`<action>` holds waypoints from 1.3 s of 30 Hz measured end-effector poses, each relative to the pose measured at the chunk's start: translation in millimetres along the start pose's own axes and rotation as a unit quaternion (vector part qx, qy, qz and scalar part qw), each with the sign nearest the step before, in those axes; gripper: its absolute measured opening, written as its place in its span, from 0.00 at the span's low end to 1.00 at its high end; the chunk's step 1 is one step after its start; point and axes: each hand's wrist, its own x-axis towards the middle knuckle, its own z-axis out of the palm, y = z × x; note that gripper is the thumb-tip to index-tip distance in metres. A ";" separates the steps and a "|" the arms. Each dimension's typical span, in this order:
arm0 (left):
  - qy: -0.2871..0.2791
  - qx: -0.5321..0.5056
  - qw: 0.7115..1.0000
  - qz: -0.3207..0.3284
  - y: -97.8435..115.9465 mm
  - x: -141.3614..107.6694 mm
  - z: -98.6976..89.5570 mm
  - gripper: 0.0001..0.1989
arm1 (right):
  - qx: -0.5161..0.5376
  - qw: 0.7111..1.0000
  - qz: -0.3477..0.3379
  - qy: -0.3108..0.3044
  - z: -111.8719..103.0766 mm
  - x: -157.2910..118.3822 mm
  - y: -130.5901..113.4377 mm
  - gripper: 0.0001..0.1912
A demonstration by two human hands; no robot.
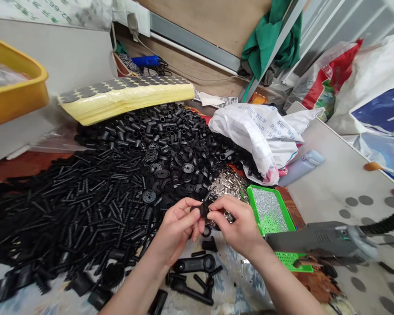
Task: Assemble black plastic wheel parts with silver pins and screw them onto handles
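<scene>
Your forearms point(282, 278) converge; left hand point(179, 225) grips a small black part point(204, 210), seemingly steadying it for the pinching right hand point(238, 223).

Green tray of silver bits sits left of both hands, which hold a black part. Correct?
One slip: the head view shows the green tray of silver bits to the right of both the left hand and right hand. They do hold a black part.
</scene>
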 end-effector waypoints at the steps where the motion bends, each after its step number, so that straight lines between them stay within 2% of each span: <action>1: 0.001 -0.007 1.000 0.002 -0.1 0.5 0.2 0.18 | 0.012 1.000 0.008 0.001 -0.7 0.9 0.2 0.03; 3: 0.008 -0.012 1.000 0.009 0.3 1.2 0.4 0.18 | 0.027 1.000 0.015 0.002 -1.6 2.7 1.5 0.14; 5: 0.012 -0.013 1.000 0.018 1.5 1.1 0.6 0.18 | 0.034 0.999 0.014 -0.012 -2.0 4.4 3.5 0.19; 10: -0.011 0.003 1.000 0.026 7.8 -2.2 1.2 0.14 | 0.021 0.999 0.001 -0.040 -4.6 6.1 7.1 0.16; 15: -0.007 0.041 0.998 0.037 5.6 -2.9 0.7 0.14 | 0.003 0.996 -0.069 -0.064 -6.2 4.1 8.9 0.19; 22: 0.019 0.065 0.996 0.062 1.5 -1.1 -1.3 0.15 | 0.045 0.996 0.026 -0.073 -0.8 9.0 11.5 0.13; 27: 0.004 0.044 0.999 0.032 6.9 -2.9 -1.0 0.16 | 0.021 0.995 -0.071 -0.073 -1.7 7.0 13.2 0.16; 29: 0.002 0.057 0.998 0.033 5.6 -2.6 -1.0 0.16 | 0.013 0.994 -0.078 -0.072 -0.5 5.4 14.8 0.16; 31: 0.002 0.072 0.997 0.041 3.6 -1.8 -1.1 0.15 | 0.020 0.997 -0.047 -0.065 2.6 3.9 16.5 0.14; 33: 0.005 0.076 0.996 0.052 2.7 -0.8 -0.8 0.15 | 0.063 0.996 0.021 -0.062 6.2 2.4 17.9 0.12; 36: -0.002 0.073 0.996 0.054 3.6 0.3 0.1 0.15 | 0.147 0.979 0.123 -0.073 7.5 0.2 18.1 0.12; 37: -0.003 0.072 0.996 0.051 4.1 0.5 0.4 0.14 | 0.158 0.976 0.132 -0.073 6.2 -0.3 17.5 0.15; 39: -0.001 0.070 0.997 0.042 4.2 0.4 0.7 0.13 | 0.147 0.981 0.104 -0.072 1.6 -0.8 15.5 0.23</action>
